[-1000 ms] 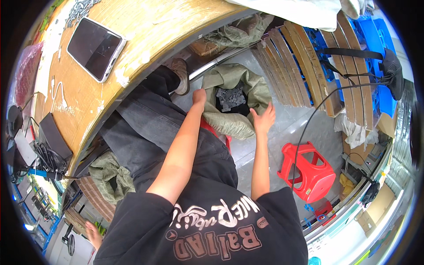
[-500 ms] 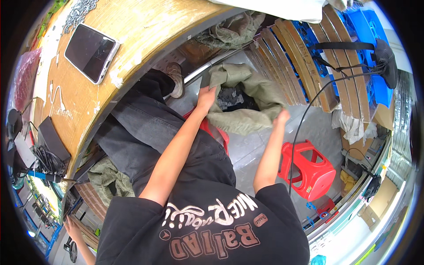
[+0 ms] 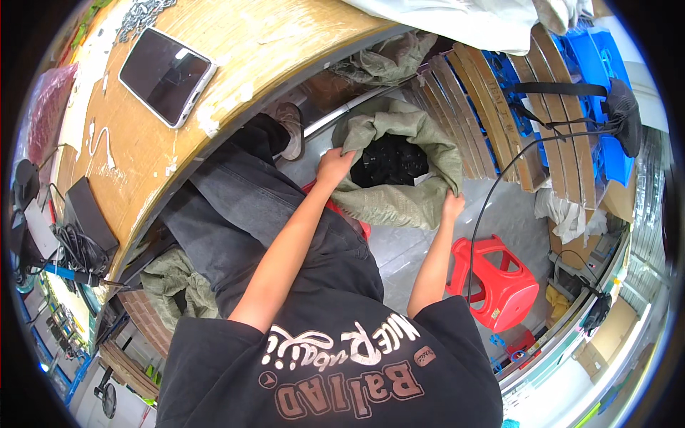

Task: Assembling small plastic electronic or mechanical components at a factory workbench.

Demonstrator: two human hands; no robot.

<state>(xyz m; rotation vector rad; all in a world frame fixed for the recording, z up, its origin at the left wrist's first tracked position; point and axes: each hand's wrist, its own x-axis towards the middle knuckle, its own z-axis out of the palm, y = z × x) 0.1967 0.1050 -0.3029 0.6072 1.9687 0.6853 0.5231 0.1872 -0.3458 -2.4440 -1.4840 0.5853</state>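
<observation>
A grey-green woven sack point(image 3: 399, 202) stands on the floor, its rim folded outward and its mouth round and wide. Inside lie many black pieces point(image 3: 389, 160), too small to name, with a small white scrap among them. My left hand point(image 3: 334, 168) is closed on the left side of the rim. On the near right side of the rim, my right hand point(image 3: 453, 205) grips the cloth with closed fingers.
A wooden workbench point(image 3: 235, 50) with a phone point(image 3: 167, 77) curves along the left. Red plastic stool point(image 3: 510, 292) stands to the right, near a hanging black cable point(image 3: 492, 189). Stacked brown boards point(image 3: 499, 114) and blue crates point(image 3: 606, 64) fill the far right. Another sack point(image 3: 168, 285) lies under the bench.
The sack's mouth has become rounder and more of the black pieces show. Both hands still hold the rim, the right one slightly lower. Another person's hand at lower left has left the view.
</observation>
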